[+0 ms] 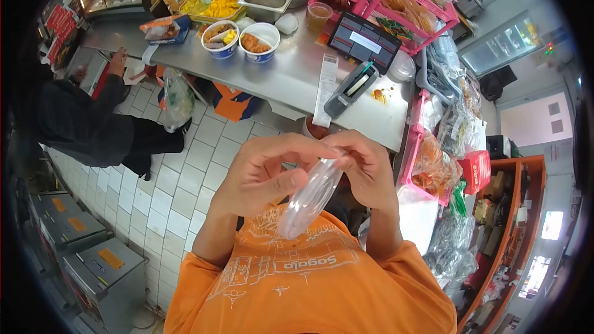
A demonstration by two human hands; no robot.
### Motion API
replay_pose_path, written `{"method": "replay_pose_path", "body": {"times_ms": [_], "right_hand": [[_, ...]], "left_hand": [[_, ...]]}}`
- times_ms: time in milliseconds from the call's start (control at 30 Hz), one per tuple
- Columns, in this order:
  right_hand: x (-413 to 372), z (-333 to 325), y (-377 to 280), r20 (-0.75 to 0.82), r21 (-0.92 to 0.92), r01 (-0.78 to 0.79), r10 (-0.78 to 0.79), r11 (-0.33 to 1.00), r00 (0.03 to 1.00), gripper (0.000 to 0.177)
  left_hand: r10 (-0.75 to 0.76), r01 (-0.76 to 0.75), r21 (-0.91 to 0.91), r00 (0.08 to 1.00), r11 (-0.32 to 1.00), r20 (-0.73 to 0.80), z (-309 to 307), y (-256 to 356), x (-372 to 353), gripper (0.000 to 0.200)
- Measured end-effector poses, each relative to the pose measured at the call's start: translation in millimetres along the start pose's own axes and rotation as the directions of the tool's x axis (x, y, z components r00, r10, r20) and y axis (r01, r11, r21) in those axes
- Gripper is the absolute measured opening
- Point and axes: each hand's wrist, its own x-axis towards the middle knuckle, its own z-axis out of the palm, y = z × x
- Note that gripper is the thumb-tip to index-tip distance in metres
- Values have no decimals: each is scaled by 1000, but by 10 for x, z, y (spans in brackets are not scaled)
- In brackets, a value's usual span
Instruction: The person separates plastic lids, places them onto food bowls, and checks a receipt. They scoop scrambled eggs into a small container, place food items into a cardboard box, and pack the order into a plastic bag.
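Observation:
In front of my orange shirt I hold round clear plastic lids (312, 201), tilted on edge; they look like a thin stack, but I cannot count them. My right hand (365, 173) pinches them at the upper rim. My left hand (266, 170) is curled around the other side, its thumb against the lids and its fingertips meeting the right fingers at the rim. On the steel counter beyond stand two white-and-blue paper bowls, one with fried pieces (258, 43) and one with mixed food and yellow bits (219, 38).
A card terminal (351, 89), a receipt (326, 86) and a tablet (364, 40) lie ahead. Pink baskets (411, 6) stand at the right, by bags of packaging. A steel tray (265, 3) sits behind the bowls. Another person (80, 117) stands at the left, near grey bins (105, 272).

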Motion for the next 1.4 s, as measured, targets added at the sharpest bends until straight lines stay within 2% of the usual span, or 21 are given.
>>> {"method": "replay_pose_path", "body": {"times_ms": [67, 167, 367, 467, 567, 600, 667, 733, 767, 800, 833, 867, 900, 967, 1033, 1067, 1100, 1167, 1300, 1367, 1400], "right_hand": [[-61, 160, -23, 15, 8, -30, 30, 1000, 999, 23], [-182, 356, 30, 23, 45, -71, 70, 996, 997, 21], [-316, 685, 151, -8, 211, -87, 91, 974, 996, 24], [-355, 788, 181, -3, 320, -102, 109, 942, 994, 25], [-369, 846, 163, -3, 365, -100, 109, 926, 994, 25], [-367, 857, 152, -6, 365, -88, 96, 927, 995, 26], [-381, 845, 137, 46, 387, -122, 113, 914, 993, 25], [-407, 892, 131, 99, 408, -160, 130, 899, 987, 25], [-417, 962, 135, 33, 384, -99, 93, 918, 995, 23], [-432, 1009, 130, -32, 357, -40, 54, 933, 998, 21], [-442, 1030, 98, -25, 362, -49, 62, 931, 998, 21], [-446, 1057, 47, -60, 64, 91, -87, 994, 994, 20], [-455, 1087, 13, -43, -236, 222, -238, 946, 970, 20], [-527, 1171, 24, -75, -223, 230, -252, 947, 965, 22], [-632, 1206, 93, -40, -169, 249, -259, 954, 965, 18], [-621, 1188, 161, -24, -58, 232, -234, 971, 972, 20], [-599, 1191, 158, -24, -57, 230, -232, 972, 973, 20], [-541, 1196, 89, -25, 143, 127, -125, 982, 992, 23], [-465, 1131, -41, 18, 108, 134, -136, 985, 990, 25], [-406, 1070, -50, 107, 22, 260, -260, 965, 960, 26], [-367, 1031, -40, 108, 21, 261, -261, 965, 959, 26]], "left_hand": [[100, -98, -47, 993, 994, 55, -96, -50, -152, 33], [106, -104, -125, 994, 987, 4, -163, -90, -355, 24], [318, -317, 38, 929, 948, -192, -79, -180, -528, 28], [379, -378, 33, 913, 925, -154, -103, -174, -605, 27], [240, -279, -85, 918, 956, -316, 38, -27, -662, 21], [237, -277, -87, 918, 957, -317, 1, -33, -649, 21], [539, -492, 268, 831, 828, -140, -120, -70, -586, 19], [575, -542, 224, 809, 810, -122, -164, -126, -582, 18], [615, -594, 178, 782, 785, -101, -172, -143, -596, 17], [611, -589, 179, 784, 788, -107, -173, -133, -635, 17], [602, -560, 286, 794, 778, -84, -176, -100, -697, 17], [589, -521, 393, 806, 758, -66, -172, -63, -773, 18], [581, -507, 401, 810, 763, -83, -149, -9, -865, 18], [552, -433, 539, 831, 723, -72, -92, 86, -1051, 19], [521, -364, 565, 842, 741, -140, -38, 45, -1217, 20], [534, -350, 593, 829, 725, -164, -29, 42, -1225, 20], [533, -348, 592, 830, 726, -165, -23, 52, -1219, 20], [539, -349, 630, 832, 694, -133, 5, 89, -1212, 12], [501, -271, 661, 846, 700, -184, 87, 200, -1233, 22], [517, -252, 712, 837, 656, -181, 118, 196, -1207, 24], [518, -253, 712, 836, 655, -180, 123, 180, -1204, 24]]}}
